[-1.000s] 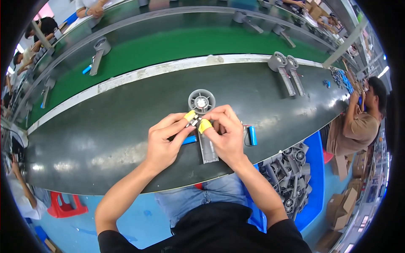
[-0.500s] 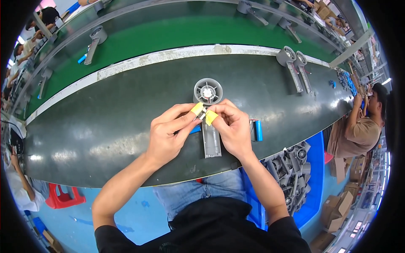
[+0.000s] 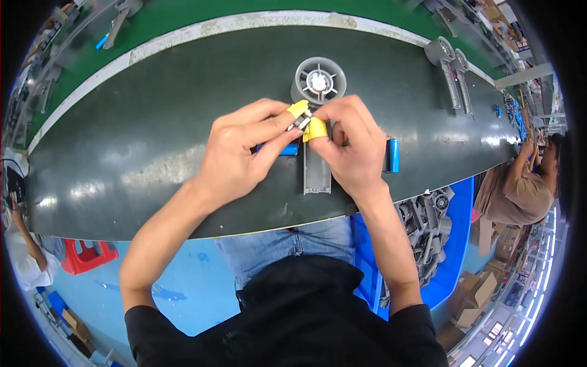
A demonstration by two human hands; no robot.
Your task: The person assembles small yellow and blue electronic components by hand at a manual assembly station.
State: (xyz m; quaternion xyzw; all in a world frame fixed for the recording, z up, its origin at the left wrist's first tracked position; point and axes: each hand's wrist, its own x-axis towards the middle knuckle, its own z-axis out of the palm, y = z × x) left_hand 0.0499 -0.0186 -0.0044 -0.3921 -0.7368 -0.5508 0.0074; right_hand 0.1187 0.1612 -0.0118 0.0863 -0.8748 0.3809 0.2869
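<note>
The left hand [image 3: 235, 147] pinches a small silver and dark part [image 3: 299, 121] between finger and thumb. The right hand [image 3: 354, 147] has its fingertips closed in right beside that part, but I can't tell if they hold it or just touch it. Each hand wears a yellow finger cover [image 3: 315, 129] (the yellow hides a lot of the little part, so its shape is hard to see). A grey fan body [image 3: 319, 79] lies on the dark table [image 3: 153, 147]: its round end is just past the fingertips, its handle comes back between the hands, and the top of the handle is covered. A blue tube [image 3: 288, 149] peeks out from under the left hand, one end hidden. Another blue cylinder [image 3: 394, 156] is just right of the right hand. The right forearm hides some of the blue bin [image 3: 455, 244].
</note>
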